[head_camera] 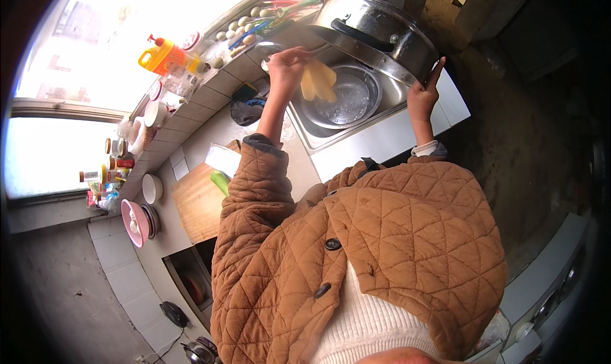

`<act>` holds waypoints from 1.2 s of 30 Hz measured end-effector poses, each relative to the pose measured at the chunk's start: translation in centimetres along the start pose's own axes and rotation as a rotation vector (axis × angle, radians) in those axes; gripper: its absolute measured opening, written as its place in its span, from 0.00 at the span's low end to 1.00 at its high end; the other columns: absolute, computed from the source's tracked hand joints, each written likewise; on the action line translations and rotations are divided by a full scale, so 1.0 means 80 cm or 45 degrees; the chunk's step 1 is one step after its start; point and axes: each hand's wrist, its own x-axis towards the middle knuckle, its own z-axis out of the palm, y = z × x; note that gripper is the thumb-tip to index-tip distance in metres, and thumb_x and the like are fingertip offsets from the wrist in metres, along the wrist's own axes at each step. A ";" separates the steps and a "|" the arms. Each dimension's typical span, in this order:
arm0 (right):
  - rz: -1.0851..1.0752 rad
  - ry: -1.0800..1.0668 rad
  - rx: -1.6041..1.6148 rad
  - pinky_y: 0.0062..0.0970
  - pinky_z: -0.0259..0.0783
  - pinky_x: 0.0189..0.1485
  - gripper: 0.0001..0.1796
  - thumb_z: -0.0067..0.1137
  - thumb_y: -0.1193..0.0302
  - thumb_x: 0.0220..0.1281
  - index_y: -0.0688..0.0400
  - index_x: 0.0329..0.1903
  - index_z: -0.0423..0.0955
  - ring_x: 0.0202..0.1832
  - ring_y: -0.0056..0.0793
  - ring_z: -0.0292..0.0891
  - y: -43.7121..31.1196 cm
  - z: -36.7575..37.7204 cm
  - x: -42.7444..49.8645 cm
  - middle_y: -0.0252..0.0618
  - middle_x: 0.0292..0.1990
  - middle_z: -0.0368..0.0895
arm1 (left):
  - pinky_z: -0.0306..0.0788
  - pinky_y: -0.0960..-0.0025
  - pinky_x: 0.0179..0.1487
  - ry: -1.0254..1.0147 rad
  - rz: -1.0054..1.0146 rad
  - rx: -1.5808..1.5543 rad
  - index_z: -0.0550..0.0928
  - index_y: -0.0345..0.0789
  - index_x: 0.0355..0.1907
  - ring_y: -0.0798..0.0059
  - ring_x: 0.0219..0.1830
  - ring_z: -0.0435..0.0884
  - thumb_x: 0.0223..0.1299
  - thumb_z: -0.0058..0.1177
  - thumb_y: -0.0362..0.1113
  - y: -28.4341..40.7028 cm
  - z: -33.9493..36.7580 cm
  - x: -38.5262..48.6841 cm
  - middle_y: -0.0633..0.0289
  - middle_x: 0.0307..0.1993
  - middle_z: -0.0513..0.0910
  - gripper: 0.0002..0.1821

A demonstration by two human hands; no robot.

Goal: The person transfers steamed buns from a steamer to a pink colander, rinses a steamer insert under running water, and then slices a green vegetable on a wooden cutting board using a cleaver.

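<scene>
My left hand (288, 73) grips a limp pale yellow cloth (319, 80), which hangs over the sink. With my right hand (424, 96) I hold the near edge of a large stainless steel pot (377, 18) with a black side handle (363, 35). The pot is tilted above the far right part of the sink; its inside is hidden from me. Below the cloth, a round metal basin (343, 94) with water in it stands in the steel sink (312, 142).
Eggs (232, 26), a yellow-orange jug (164, 56) and several jars line the window ledge. Left of the sink lie a dark bag (247, 112), a wooden cutting board (195, 197) and a green vegetable (219, 181). A pink bowl (135, 223) stands farther left.
</scene>
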 end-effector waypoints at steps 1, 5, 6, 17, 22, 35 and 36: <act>0.023 -0.008 0.001 0.43 0.78 0.43 0.38 0.46 0.65 0.71 0.49 0.78 0.40 0.46 0.59 0.80 0.001 0.001 0.000 0.58 0.56 0.77 | 0.75 0.69 0.58 -0.007 0.011 0.006 0.90 0.38 0.39 0.69 0.50 0.84 0.50 0.57 0.23 0.001 0.000 0.000 0.57 0.48 0.86 0.14; 0.029 0.002 -0.005 0.43 0.78 0.42 0.39 0.47 0.64 0.71 0.49 0.78 0.40 0.45 0.59 0.80 0.005 0.002 0.000 0.58 0.55 0.78 | 0.75 0.69 0.59 -0.010 0.047 -0.029 0.90 0.38 0.39 0.69 0.51 0.84 0.51 0.56 0.22 0.001 0.002 0.000 0.56 0.48 0.86 0.15; 0.029 -0.001 -0.010 0.43 0.78 0.42 0.39 0.47 0.64 0.71 0.49 0.78 0.40 0.44 0.59 0.80 0.006 0.002 0.000 0.58 0.55 0.78 | 0.75 0.69 0.59 -0.016 0.043 -0.037 0.90 0.37 0.40 0.69 0.51 0.84 0.51 0.56 0.22 0.000 0.002 0.001 0.56 0.48 0.86 0.15; -0.097 0.028 -0.018 0.48 0.77 0.41 0.43 0.51 0.72 0.66 0.54 0.78 0.37 0.44 0.63 0.79 0.006 0.003 0.002 0.64 0.46 0.80 | 0.75 0.71 0.57 -0.005 0.024 -0.038 0.89 0.36 0.40 0.70 0.50 0.84 0.51 0.56 0.22 -0.006 0.007 0.002 0.54 0.49 0.86 0.14; -0.029 -0.037 -0.049 0.48 0.76 0.41 0.43 0.51 0.72 0.66 0.54 0.78 0.37 0.43 0.63 0.79 0.004 0.001 0.001 0.64 0.45 0.80 | 0.77 0.71 0.53 -0.011 0.022 -0.049 0.89 0.35 0.39 0.72 0.48 0.84 0.51 0.56 0.22 -0.010 0.007 0.001 0.55 0.49 0.86 0.13; -0.034 -0.039 -0.038 0.43 0.78 0.47 0.38 0.44 0.65 0.71 0.49 0.78 0.40 0.50 0.59 0.78 0.011 0.007 -0.001 0.57 0.59 0.74 | 0.77 0.71 0.51 0.014 0.023 -0.083 0.89 0.34 0.39 0.71 0.46 0.85 0.51 0.58 0.24 -0.014 0.008 0.001 0.55 0.47 0.86 0.12; -0.025 -0.048 -0.037 0.43 0.78 0.47 0.38 0.44 0.65 0.71 0.49 0.78 0.40 0.50 0.59 0.78 0.011 0.007 0.000 0.57 0.59 0.74 | 0.76 0.71 0.52 0.027 0.030 -0.080 0.89 0.35 0.39 0.70 0.45 0.86 0.50 0.59 0.26 -0.014 0.009 0.000 0.55 0.46 0.87 0.12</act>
